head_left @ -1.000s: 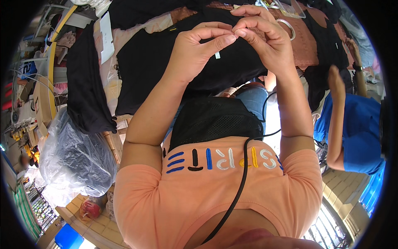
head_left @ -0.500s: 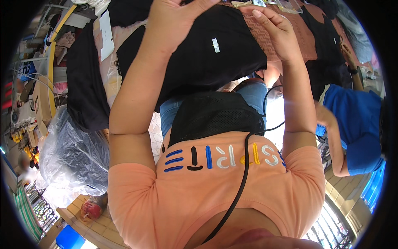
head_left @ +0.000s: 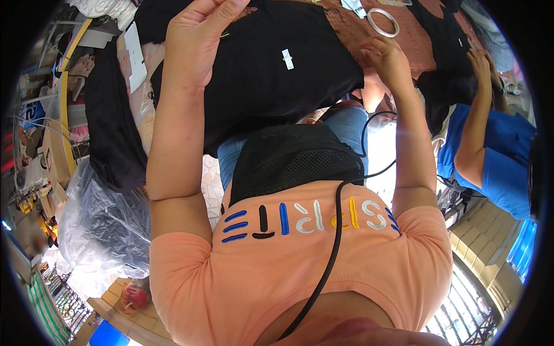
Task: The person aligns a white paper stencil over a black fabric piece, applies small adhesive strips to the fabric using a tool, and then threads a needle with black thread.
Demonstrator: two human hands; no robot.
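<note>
A black garment (head_left: pixel 259 86) lies spread over the table before me and hangs over its near edge. A small white tag (head_left: pixel 287 59) sits on it. Above the garment's left part is my left hand (head_left: pixel 199 40), thumb and fingers brought together; their tips meet the picture's upper edge, so anything in them is hidden. My right hand (head_left: pixel 391 62) is beyond the garment's right edge, over brown patterned cloth (head_left: pixel 346 26), with fingers curled in. What it pinches, if anything, is too small to make out. Just past its fingers lies a thin whitish ring (head_left: pixel 369 23), like a tape roll.
At right a person in a blue top (head_left: pixel 496 155) reaches over another black garment (head_left: pixel 435 29). Black cloth (head_left: pixel 109 115) and a white card (head_left: pixel 134 57) lie at left, above a clear plastic bag (head_left: pixel 104 225). A black cable (head_left: pixel 332 254) runs down my front.
My left hand has moved left. My right hand has drawn slightly nearer, its fingers curling in. The whitish ring has come into view. The person in blue has shifted their arms farther over the table.
</note>
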